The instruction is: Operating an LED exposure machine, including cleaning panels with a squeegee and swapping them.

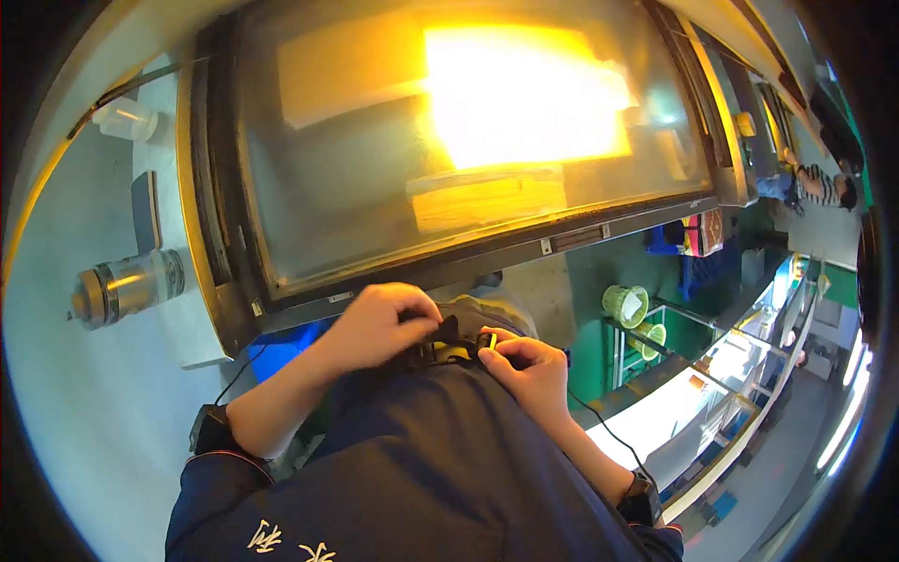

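Both hands are close together at my waist, over a black item with yellow parts point(451, 352) that lies against my dark jacket; its kind cannot be made out. My left hand point(382, 323) has its fingers curled down at the item's left side, pinching a black, cloth-like edge point(449, 328). On the other side, my right hand point(527, 363) pinches a small black piece with a bright yellow-green strip point(492, 341) between thumb and fingers. Dark bands with cables sit on both my wrists.
Ahead of me stands a large dark-framed glass panel point(337, 197) with a bright yellow glare. A clear cylindrical container point(131, 288) is mounted at the left. To the right are green baskets point(625, 305) on a metal rack, and a person in a striped top point(817, 185) farther off.
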Demonstrator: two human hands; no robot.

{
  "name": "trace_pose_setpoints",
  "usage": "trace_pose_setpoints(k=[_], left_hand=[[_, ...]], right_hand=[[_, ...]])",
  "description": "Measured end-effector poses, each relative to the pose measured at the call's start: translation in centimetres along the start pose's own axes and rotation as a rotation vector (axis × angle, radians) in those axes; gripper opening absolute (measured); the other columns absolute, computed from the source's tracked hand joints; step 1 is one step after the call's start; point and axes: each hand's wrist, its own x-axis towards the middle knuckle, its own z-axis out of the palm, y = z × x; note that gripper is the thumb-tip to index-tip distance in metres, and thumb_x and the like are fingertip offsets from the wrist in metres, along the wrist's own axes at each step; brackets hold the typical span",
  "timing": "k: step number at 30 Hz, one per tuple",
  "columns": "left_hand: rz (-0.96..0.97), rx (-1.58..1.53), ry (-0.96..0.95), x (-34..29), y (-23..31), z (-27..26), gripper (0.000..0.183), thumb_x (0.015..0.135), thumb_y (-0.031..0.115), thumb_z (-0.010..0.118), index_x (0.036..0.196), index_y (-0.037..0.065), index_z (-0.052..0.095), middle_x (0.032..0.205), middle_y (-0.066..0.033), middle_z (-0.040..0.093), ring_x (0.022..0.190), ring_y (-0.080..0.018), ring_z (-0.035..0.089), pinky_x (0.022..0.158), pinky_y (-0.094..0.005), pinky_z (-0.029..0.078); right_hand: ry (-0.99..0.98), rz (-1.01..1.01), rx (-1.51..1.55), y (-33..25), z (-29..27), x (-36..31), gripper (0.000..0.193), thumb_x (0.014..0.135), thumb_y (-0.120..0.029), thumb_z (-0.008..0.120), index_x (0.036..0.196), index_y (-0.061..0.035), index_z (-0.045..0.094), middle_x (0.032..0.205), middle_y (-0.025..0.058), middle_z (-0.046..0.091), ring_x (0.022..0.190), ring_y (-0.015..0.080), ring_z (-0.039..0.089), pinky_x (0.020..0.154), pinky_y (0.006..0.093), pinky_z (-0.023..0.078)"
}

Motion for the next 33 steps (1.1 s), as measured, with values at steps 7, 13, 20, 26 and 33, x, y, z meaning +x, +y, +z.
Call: trace_pose_setpoints(k=[7,13,20,26,33], left_hand=[[-0.057,-0.503,-0.035,-0.2,-1.3,-0.5,0.015,0.091,0.016,0.07,0.097,0.005,0.062,0.08,0.0025,0.058,0.074,-0.0042,0.052,0.065,-0.0222,0.044],[0.123,-0.24,-0.098,1.0,0.1,1.5,0.017,0.09,0.01,0.069,0.104,0.002,0.066,0.092,-0.0064,0.069,0.081,-0.0129,0.063,0.071,-0.0289,0.05],[0.134,0.081,-0.091,2.2,2.4,2.0,0.021,0.088,0.021,0.068,0.092,0.0,0.07,0.077,-0.0163,0.068,0.069,-0.0256,0.066,0.066,-0.0353,0.051],[0.016,0.051,-0.228,3.2,2.3,2.6,0.022,0.086,0.022,0.068,0.092,0.001,0.07,0.077,-0.0155,0.068,0.07,-0.0251,0.066,0.066,-0.0364,0.051],[0.071,0.201,-0.321,4.0,2.9,2.8,0.019,0.082,0.021,0.065,0.084,0.001,0.066,0.076,-0.0162,0.066,0.072,-0.0323,0.064,0.065,-0.0411,0.049]], right_hand=[[-0.057,-0.133,-0.087,0.1,-0.6,-0.2,0.017,0.078,-0.008,0.082,0.082,0.0041,0.072,0.111,0.02,0.073,0.103,0.0212,0.071,0.085,0.0286,0.054],[-0.072,-0.211,-0.102,-0.1,-0.8,-0.3,0.017,0.077,-0.007,0.083,0.081,0.0039,0.071,0.111,0.0198,0.073,0.102,0.021,0.072,0.084,0.0288,0.054],[-0.056,-0.237,-0.118,0.1,-0.9,-0.6,0.017,0.076,-0.006,0.083,0.082,0.0041,0.071,0.108,0.0202,0.073,0.103,0.0225,0.072,0.086,0.0305,0.054],[-0.031,-0.259,-0.143,0.4,-0.9,-1.0,0.016,0.076,-0.007,0.083,0.081,0.0033,0.071,0.107,0.0202,0.074,0.101,0.0243,0.072,0.088,0.032,0.055],[-0.045,-0.226,-0.106,0.8,-1.1,-1.3,0.018,0.074,-0.008,0.084,0.08,0.0029,0.071,0.108,0.0174,0.074,0.099,0.0233,0.073,0.086,0.0303,0.055]])
